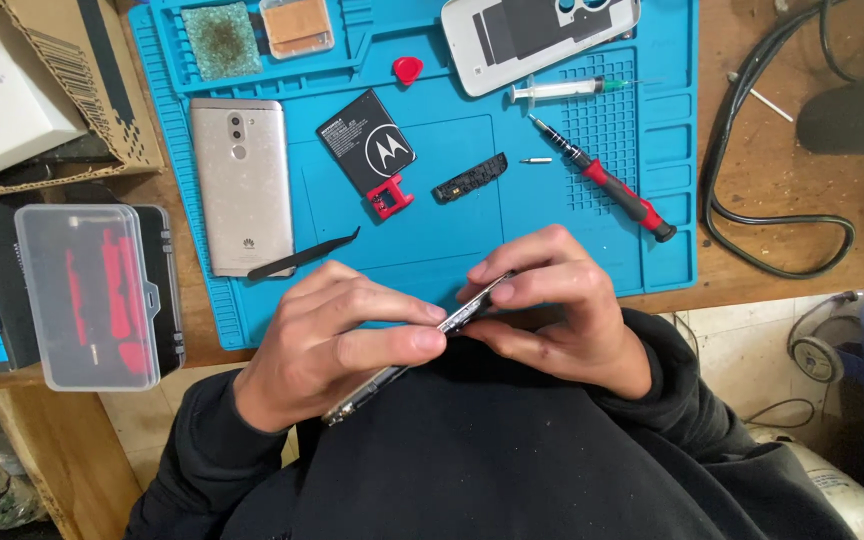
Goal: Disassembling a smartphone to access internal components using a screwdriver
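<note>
Fingers of both the left hand (322,340) and the right hand (552,310) pinch an opened phone body (422,350) edge-on over the lap, steadying it for close work, while tweezers (302,257), battery (372,142) and screwdriver (607,180) lie on the blue mat (452,230) just beyond them.

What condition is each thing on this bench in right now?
Phone frame: held edge-on by left hand and right hand.
Gold phone: face down.
Battery: loose on mat.
White back cover: detached.
Screwdriver: lying unused.
Plastic box: closed.
</note>
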